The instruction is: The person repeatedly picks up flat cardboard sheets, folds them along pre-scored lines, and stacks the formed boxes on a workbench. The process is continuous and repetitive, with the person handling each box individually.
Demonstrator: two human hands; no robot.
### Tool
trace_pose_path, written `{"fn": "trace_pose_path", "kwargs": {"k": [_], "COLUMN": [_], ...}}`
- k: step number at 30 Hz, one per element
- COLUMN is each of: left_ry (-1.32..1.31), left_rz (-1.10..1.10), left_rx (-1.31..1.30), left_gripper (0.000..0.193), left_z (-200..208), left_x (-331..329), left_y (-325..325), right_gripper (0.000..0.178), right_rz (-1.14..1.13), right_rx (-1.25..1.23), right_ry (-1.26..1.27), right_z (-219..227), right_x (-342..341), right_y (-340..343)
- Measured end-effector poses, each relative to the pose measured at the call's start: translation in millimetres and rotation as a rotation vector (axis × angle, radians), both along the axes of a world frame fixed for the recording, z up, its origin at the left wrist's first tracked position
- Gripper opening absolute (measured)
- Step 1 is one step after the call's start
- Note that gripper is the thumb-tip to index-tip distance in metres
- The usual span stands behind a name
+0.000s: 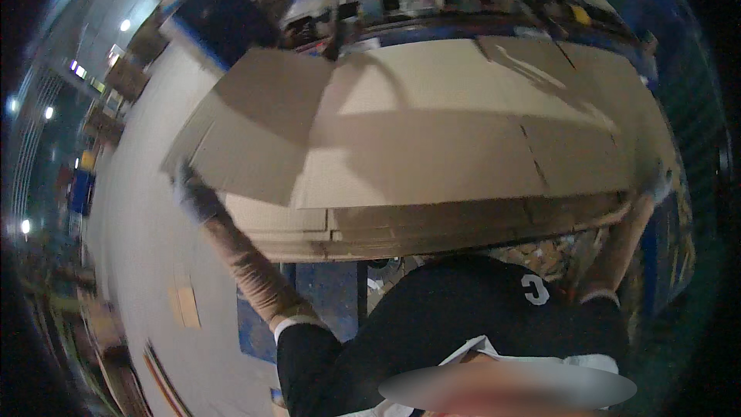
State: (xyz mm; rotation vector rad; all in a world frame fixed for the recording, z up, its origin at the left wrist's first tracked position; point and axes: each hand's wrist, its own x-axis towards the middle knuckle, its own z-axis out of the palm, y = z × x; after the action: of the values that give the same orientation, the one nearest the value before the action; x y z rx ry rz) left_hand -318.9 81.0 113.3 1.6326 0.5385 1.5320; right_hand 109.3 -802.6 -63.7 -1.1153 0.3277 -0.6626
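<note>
A large brown cardboard sheet (417, 147) spans the space before me, creased and slotted, with its left panel bent at a fold. My left hand (193, 191), in a pale glove, is closed on the sheet's left edge. At the opposite end, my right hand (656, 185), also gloved, grips the right edge; its fingers are partly hidden and dim. Beneath the sheet lies a stack of flat cardboard (424, 230), its near edges showing below the held one. Both arms are spread wide.
A blue metal support (328, 293) stands under the stack. Beyond the sheet is a cluttered machine or bench (394, 11) with a blue panel (224, 19) at its left. On the grey floor (143, 232) lies a small cardboard piece (184, 307). Scraps (544, 259) lie below at right.
</note>
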Motion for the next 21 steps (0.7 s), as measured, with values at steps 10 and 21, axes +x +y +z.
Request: {"fn": "trace_pose_path", "kwargs": {"k": [10, 21], "left_ry": [0.172, 1.160], "left_rz": [-0.163, -0.613], "left_rx": [-0.052, 1.014], "left_gripper": [0.033, 0.056], "left_z": [-25, -64], "left_x": [-7, 61], "left_y": [-72, -239], "right_gripper": [0.040, 0.042], "right_rz": [0.092, 0.884], "right_rx": [-0.538, -1.999], "right_ry": [-0.187, -0.395], "right_z": [161, 96], "right_x": [-143, -223], "right_y": [115, 242]}}
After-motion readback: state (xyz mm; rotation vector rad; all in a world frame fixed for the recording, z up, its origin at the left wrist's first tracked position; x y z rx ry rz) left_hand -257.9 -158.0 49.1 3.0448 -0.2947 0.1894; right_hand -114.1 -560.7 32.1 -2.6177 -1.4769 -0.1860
